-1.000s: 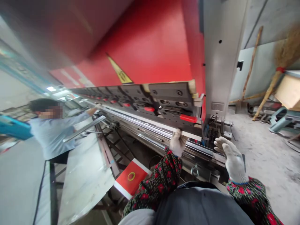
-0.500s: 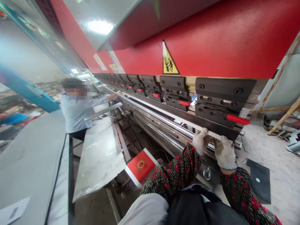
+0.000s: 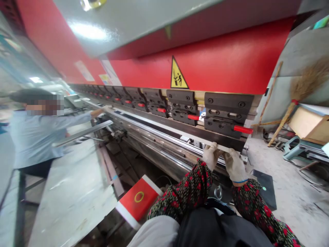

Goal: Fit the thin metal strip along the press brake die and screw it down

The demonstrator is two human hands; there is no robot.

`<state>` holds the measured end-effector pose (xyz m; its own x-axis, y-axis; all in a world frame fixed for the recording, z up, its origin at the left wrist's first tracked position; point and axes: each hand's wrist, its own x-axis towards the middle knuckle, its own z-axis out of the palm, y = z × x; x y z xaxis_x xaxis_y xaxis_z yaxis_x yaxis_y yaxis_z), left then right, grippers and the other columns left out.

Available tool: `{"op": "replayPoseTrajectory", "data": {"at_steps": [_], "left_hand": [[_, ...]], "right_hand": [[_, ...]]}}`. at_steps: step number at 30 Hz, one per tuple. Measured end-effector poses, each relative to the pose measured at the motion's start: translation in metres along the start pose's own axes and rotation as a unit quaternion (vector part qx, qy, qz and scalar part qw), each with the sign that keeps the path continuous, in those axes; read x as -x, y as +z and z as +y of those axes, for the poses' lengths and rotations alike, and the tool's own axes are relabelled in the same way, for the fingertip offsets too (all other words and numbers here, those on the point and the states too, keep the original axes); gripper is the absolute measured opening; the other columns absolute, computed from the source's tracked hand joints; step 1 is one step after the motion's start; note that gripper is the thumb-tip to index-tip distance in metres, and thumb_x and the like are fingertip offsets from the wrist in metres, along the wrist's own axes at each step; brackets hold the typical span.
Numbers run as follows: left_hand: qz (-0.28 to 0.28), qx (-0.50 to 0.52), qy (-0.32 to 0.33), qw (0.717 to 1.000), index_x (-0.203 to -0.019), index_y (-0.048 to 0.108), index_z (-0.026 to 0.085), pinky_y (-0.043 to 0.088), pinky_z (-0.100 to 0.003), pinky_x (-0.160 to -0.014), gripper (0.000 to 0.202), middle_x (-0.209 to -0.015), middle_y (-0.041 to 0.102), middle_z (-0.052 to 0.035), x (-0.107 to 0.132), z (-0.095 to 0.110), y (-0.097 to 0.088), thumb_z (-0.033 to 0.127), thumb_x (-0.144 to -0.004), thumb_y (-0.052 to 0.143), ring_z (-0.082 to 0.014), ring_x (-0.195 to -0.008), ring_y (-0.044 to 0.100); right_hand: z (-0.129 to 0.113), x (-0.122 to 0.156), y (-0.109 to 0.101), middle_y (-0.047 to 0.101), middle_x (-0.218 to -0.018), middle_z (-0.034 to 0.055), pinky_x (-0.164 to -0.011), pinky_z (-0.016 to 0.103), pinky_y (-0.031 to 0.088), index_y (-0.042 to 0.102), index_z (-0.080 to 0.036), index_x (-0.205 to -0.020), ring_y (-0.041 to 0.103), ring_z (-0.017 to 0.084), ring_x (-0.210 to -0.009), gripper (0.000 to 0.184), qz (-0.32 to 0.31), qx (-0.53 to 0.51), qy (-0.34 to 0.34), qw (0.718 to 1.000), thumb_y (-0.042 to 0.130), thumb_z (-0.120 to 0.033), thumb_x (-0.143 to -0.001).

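Note:
Both my hands wear pale work gloves and grip the near end of a long, thin metal strip (image 3: 223, 148). It lies along the press brake, under the dark upper blade (image 3: 200, 132). My left hand (image 3: 210, 157) pinches the strip's front edge with the thumb on top. Just to its right, my right hand (image 3: 235, 165) holds the strip close to its end, thumb up and fingers underneath. The undersides of both hands are hidden. Below the strip runs the bright lower rail (image 3: 154, 132). A co-worker (image 3: 41, 133) reaches toward the strip's far end.
Black clamps (image 3: 226, 103) with red levers line the red machine beam (image 3: 218, 61). A metal sheet (image 3: 74, 195) lies at left, near a red board (image 3: 140, 197) with white edges. A broom (image 3: 285, 120) leans at right, and a dark plate (image 3: 263, 190) is on the floor.
My view has swung to the right, so the broom and a box now show. My hands stay on the strip's end. The co-worker still reaches toward the machine.

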<state>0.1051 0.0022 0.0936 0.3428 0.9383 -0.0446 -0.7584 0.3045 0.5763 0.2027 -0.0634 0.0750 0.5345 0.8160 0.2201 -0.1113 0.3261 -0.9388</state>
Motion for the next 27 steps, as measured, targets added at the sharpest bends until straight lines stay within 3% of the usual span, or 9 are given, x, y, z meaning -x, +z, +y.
{"op": "replayPoseTrajectory", "data": {"at_steps": [4, 8, 11, 15, 19, 22, 25, 27], "left_hand": [[-0.003, -0.012, -0.004, 1.000, -0.103, 0.063, 0.019, 0.063, -0.045, -0.093, 0.042, -0.092, 0.073, -0.0043, 0.004, 0.003, -0.001, 0.030, -0.072, 0.089, -0.0222, -0.091, 0.074], [0.002, -0.029, -0.017, 0.999, -0.106, 0.064, 0.018, 0.063, -0.042, -0.093, 0.045, -0.098, 0.076, -0.0060, 0.004, 0.007, -0.002, 0.030, -0.071, 0.090, -0.0212, -0.092, 0.075], [-0.001, -0.048, -0.027, 0.998, -0.104, 0.065, 0.018, 0.064, -0.039, -0.091, 0.045, -0.099, 0.077, -0.0054, 0.003, 0.012, -0.001, 0.029, -0.069, 0.091, -0.0194, -0.090, 0.076], [-0.003, -0.082, -0.063, 0.995, -0.092, 0.064, 0.018, 0.065, -0.032, -0.083, 0.034, -0.093, 0.077, -0.0037, 0.018, 0.019, -0.010, 0.027, -0.071, 0.090, -0.0180, -0.087, 0.077], [0.007, -0.154, -0.147, 0.977, -0.098, 0.067, 0.015, 0.066, -0.034, -0.073, 0.038, -0.096, 0.081, -0.0126, 0.059, 0.039, -0.055, 0.030, -0.072, 0.091, -0.0260, -0.085, 0.080], [0.053, -0.228, -0.161, 0.959, -0.101, 0.069, 0.019, 0.065, -0.030, -0.071, 0.045, -0.095, 0.081, -0.0077, 0.089, 0.061, -0.109, 0.039, -0.068, 0.093, -0.0231, -0.082, 0.079], [0.117, -0.237, -0.132, 0.955, -0.101, 0.071, 0.024, 0.064, -0.028, -0.074, 0.042, -0.094, 0.081, -0.0032, 0.113, 0.081, -0.162, 0.042, -0.069, 0.091, -0.0181, -0.082, 0.077], [0.157, -0.223, -0.137, 0.952, -0.101, 0.070, 0.025, 0.063, -0.028, -0.074, 0.045, -0.095, 0.080, -0.0029, 0.126, 0.089, -0.191, 0.045, -0.067, 0.092, -0.0175, -0.082, 0.076]], "right_hand": [[-0.005, 0.006, 0.003, 0.076, -0.119, 0.0068, -0.114, 0.051, 0.054, 0.073, -0.031, -0.104, 0.060, 0.033, -0.134, 0.038, 0.024, -0.054, 0.019, 0.998, 0.080, -0.050, -0.072], [-0.006, 0.006, 0.018, 0.077, -0.114, 0.0036, -0.107, 0.053, 0.058, 0.070, -0.032, -0.107, 0.067, 0.030, -0.123, 0.033, 0.048, -0.112, 0.041, 0.992, 0.073, -0.050, -0.080], [-0.010, 0.005, 0.024, 0.078, -0.110, 0.0039, -0.102, 0.050, 0.061, 0.071, -0.032, -0.105, 0.070, 0.029, -0.117, 0.030, 0.050, -0.138, 0.050, 0.988, 0.077, -0.045, -0.078], [-0.007, 0.025, 0.010, 0.079, -0.106, 0.0017, -0.096, 0.046, 0.064, 0.070, -0.028, -0.103, 0.074, 0.026, -0.105, 0.036, 0.037, -0.202, 0.079, 0.976, 0.084, -0.044, -0.073], [0.008, 0.064, -0.027, 0.081, -0.103, 0.0024, -0.086, 0.036, 0.064, 0.070, -0.023, -0.103, 0.077, 0.020, -0.092, 0.047, 0.092, -0.238, 0.175, 0.951, 0.094, -0.040, -0.067], [0.009, 0.080, -0.044, 0.081, -0.100, 0.0031, -0.078, 0.033, 0.063, 0.070, -0.022, -0.107, 0.077, 0.019, -0.086, 0.051, 0.138, -0.208, 0.175, 0.952, 0.094, -0.044, -0.067], [-0.001, 0.067, -0.036, 0.080, -0.105, 0.0009, -0.082, 0.035, 0.063, 0.069, -0.026, -0.112, 0.076, 0.020, -0.094, 0.055, 0.143, -0.217, 0.143, 0.955, 0.096, -0.041, -0.066], [-0.008, 0.050, -0.020, 0.080, -0.102, -0.0023, -0.086, 0.041, 0.064, 0.068, -0.029, -0.104, 0.076, 0.022, -0.097, 0.051, 0.125, -0.257, 0.111, 0.952, 0.096, -0.040, -0.064]]}}
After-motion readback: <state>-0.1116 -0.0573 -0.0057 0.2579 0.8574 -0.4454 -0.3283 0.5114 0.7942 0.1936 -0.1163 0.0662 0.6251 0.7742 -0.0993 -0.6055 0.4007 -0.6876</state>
